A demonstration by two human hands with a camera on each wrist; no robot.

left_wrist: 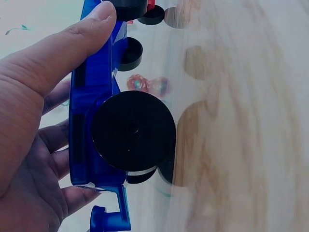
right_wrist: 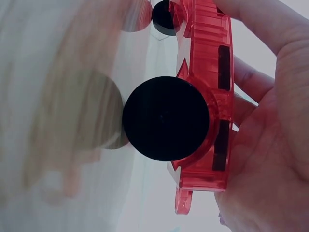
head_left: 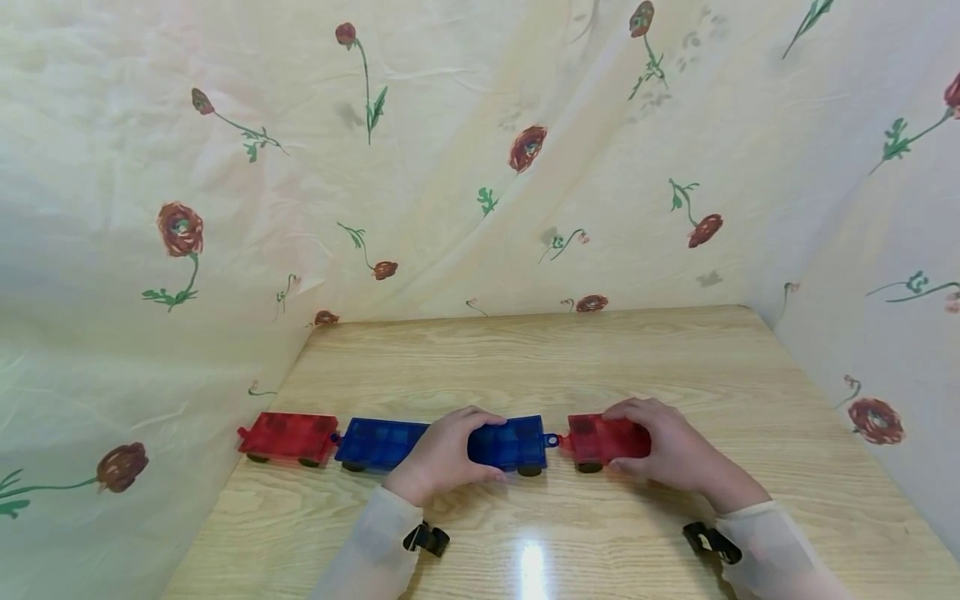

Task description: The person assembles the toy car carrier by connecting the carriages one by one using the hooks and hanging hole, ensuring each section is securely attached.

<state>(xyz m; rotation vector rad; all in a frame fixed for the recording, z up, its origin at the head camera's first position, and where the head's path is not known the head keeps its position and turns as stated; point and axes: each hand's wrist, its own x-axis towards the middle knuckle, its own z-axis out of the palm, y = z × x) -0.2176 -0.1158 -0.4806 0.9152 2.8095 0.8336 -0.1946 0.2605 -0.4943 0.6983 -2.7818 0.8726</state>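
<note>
Red and blue translucent toy train wagons with black wheels stand in a row on the wooden table. My left hand (head_left: 446, 458) grips the blue wagon (head_left: 510, 443), thumb on the near side and fingers on the far side. More blue body (head_left: 378, 442) shows left of this hand; its middle is hidden, so I cannot tell whether it is one wagon or two. At the row's right end my right hand (head_left: 671, 446) holds a red wagon (head_left: 588, 440). Its coupling meets the blue ring (head_left: 551, 440); whether they are linked, I cannot tell. Black wheels (left_wrist: 133, 130) (right_wrist: 166, 118) show in both wrist views.
Another red wagon (head_left: 292, 437) stands at the left end of the row, against the blue coupling. Flower-patterned cloth (head_left: 450, 167) hangs behind and at both sides of the wooden table (head_left: 525, 358). Black straps (head_left: 427, 539) sit on both sleeves.
</note>
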